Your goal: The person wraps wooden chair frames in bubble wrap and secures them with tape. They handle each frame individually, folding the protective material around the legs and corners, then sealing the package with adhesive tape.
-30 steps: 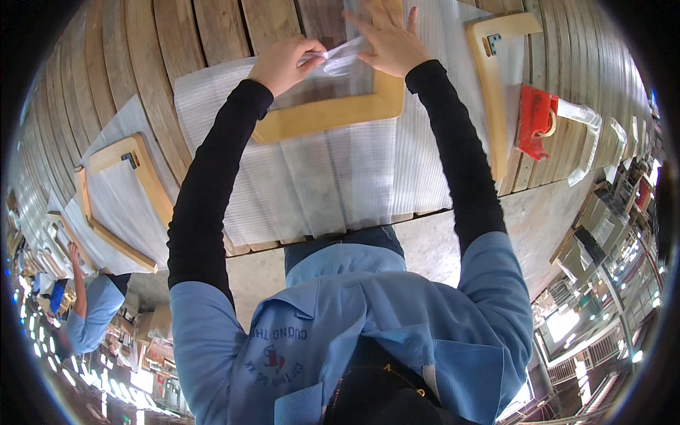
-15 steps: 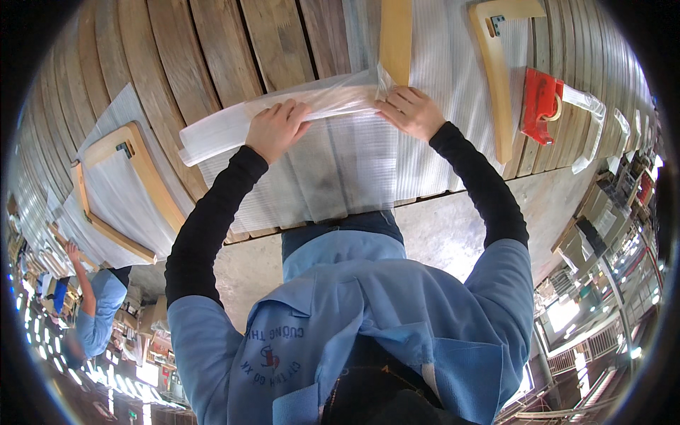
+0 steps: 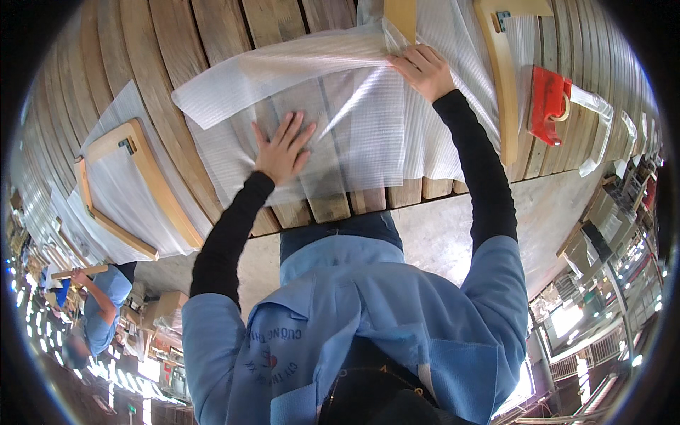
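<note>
A translucent white foam sheet [image 3: 365, 152] lies over the wooden slats in front of me, its far part folded over in a long band. My left hand [image 3: 285, 150] is open, palm down with fingers spread on the sheet. My right hand [image 3: 426, 72] is closed on the folded foam by the near end of a pale wooden piece [image 3: 401, 20]. How much of that wood runs under the foam cannot be made out.
To the right lie a wooden part with a dark metal bracket [image 3: 504, 92] and a red tape dispenser [image 3: 547, 106]. On the left, curved wooden frame parts [image 3: 157, 173] rest on more foam. A co-worker [image 3: 106, 304] stands far left, holding a wooden piece.
My left hand has let go of the foam roll and come nearer, flattening onto the sheet. The roll has loosened and shifted away. My right hand has moved slightly farther and right.
</note>
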### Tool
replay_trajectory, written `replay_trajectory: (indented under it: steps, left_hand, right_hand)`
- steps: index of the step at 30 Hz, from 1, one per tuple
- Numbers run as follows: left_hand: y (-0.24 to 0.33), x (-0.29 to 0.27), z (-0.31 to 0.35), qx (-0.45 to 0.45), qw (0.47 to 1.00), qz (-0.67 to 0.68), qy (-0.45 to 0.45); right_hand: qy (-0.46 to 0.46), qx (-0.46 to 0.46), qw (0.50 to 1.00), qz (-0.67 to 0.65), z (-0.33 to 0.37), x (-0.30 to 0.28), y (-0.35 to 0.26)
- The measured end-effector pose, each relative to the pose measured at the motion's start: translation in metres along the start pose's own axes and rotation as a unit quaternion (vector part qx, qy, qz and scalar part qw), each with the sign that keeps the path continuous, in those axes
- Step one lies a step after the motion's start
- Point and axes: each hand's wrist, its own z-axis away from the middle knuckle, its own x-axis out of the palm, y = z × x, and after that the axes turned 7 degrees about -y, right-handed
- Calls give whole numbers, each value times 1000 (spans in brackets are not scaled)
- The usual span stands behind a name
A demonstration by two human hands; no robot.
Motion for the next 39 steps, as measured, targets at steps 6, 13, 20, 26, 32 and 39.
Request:
replay_trajectory:
  steps: [6, 13, 20, 26, 32, 39]
  left_hand:
    - [33, 7, 24, -45, 997, 35, -43]
    - [49, -65, -71, 32, 966, 108, 234]
    - [-11, -90, -178, 26, 993, 23, 114]
    - [0, -89, -197, -43, 999, 16, -18]
    - [-15, -69, -202, -9, 998, 55, 4]
    - [-9, -73, -203, -9, 996, 84, -1]
  right_hand:
    - [-11, -7, 1000, 0, 7, 6, -13]
    - [44, -32, 997, 49, 12, 15, -21]
    - [10, -42, 997, 59, 26, 19, -20]
    - [-96, 50, 990, 90, 50, 8, -35]
    - [-181, 132, 972, 76, 44, -11, -59]
    - [-89, 289, 950, 72, 69, -50, -39]
